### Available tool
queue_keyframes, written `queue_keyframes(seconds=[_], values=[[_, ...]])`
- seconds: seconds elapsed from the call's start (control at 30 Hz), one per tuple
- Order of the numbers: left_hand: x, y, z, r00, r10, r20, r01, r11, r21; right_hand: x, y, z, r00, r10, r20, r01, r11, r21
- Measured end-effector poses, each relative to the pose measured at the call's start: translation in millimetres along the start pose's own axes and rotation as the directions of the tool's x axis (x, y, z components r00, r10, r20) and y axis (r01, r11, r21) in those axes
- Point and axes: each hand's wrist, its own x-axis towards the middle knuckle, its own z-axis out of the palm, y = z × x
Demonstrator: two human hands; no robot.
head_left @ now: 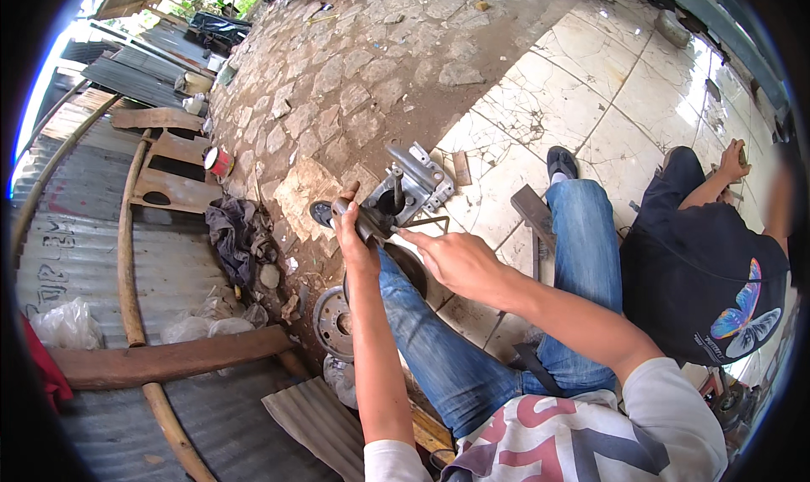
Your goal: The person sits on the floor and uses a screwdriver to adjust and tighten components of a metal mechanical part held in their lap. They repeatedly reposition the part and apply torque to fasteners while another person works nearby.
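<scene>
My left hand (pixel 354 235) is wrapped round a grey-brown metal tube (pixel 368 224), which it holds at a slant above my left knee. My right hand (pixel 456 261) is beside the tube's lower end. Its index finger reaches out and the other fingers are curled; a small object seems to be at the fingertip, too small to name. Just beyond both hands stands a grey metal machine part (pixel 413 191) with a dark round opening. A thin bent metal rod (pixel 436 222) shows behind my right hand. A dark round disc (pixel 321 213) lies left of the tube.
A person in a black shirt (pixel 700 271) crouches at my right. A dark metal bar (pixel 531 213) lies by my right leg. On the left are a wheel rim (pixel 334 323), a dark cloth (pixel 239 244), a red can (pixel 218 162), a wooden beam (pixel 169 360) and corrugated sheets (pixel 76 254).
</scene>
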Motion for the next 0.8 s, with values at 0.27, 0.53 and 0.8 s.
queue_keyframes(seconds=[0.27, 0.53, 0.8], values=[[-7, 5, 16, 0.993, 0.116, 0.001, -0.116, 0.993, 0.036, 5, 22, 19, 0.995, 0.068, -0.079, -0.027, 0.899, 0.438], [-8, -1, 19, 0.996, 0.087, 0.001, -0.087, 0.993, 0.078, 13, 21, 39, 0.971, 0.106, -0.214, 0.019, 0.861, 0.509], [-7, -16, 9, 0.996, 0.057, -0.072, -0.051, 0.994, 0.093, 22, 8, 33, 0.963, 0.152, -0.222, -0.029, 0.879, 0.476]])
